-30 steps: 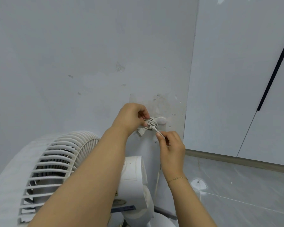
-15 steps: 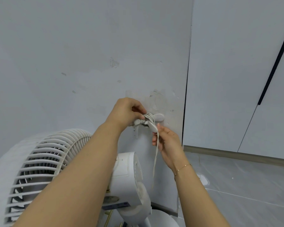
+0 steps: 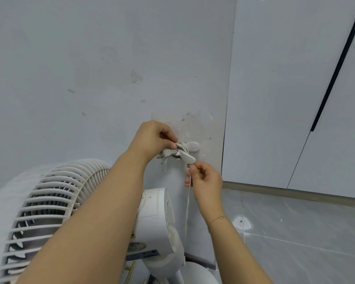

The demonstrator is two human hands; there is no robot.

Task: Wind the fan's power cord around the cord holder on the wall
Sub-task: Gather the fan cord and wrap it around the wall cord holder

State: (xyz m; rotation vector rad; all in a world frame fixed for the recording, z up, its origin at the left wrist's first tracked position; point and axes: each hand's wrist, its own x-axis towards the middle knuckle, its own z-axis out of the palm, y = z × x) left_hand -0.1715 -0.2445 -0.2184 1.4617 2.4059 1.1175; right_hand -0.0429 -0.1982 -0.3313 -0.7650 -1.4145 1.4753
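The cord holder (image 3: 190,149) is fixed to the grey wall (image 3: 90,68), close to the wall's right edge where a pale panel (image 3: 275,99) begins. Several turns of the power cord (image 3: 188,193) are wound around the holder, and its 2 white rounded arms are seen sticking out to the right and lower right of the coil.

The left hand (image 3: 154,138) is pressed against the left side of the coil, its grip closed on the wound cord and the plug (image 3: 166,154), which lies just under the fingers with its prongs pointing left.

The right hand (image 3: 205,179) is held just below the holder's lower arm. Its grip is pinched together on the loose length of cord between thumb and forefinger, and from there the cord is seen hanging straight down along the wall. A thin bracelet (image 3: 217,218) is worn on the right wrist.

The white fan (image 3: 49,201) is placed on the floor (image 3: 295,232) below both arms, its grille at the lower left and its motor housing directly under the holder.
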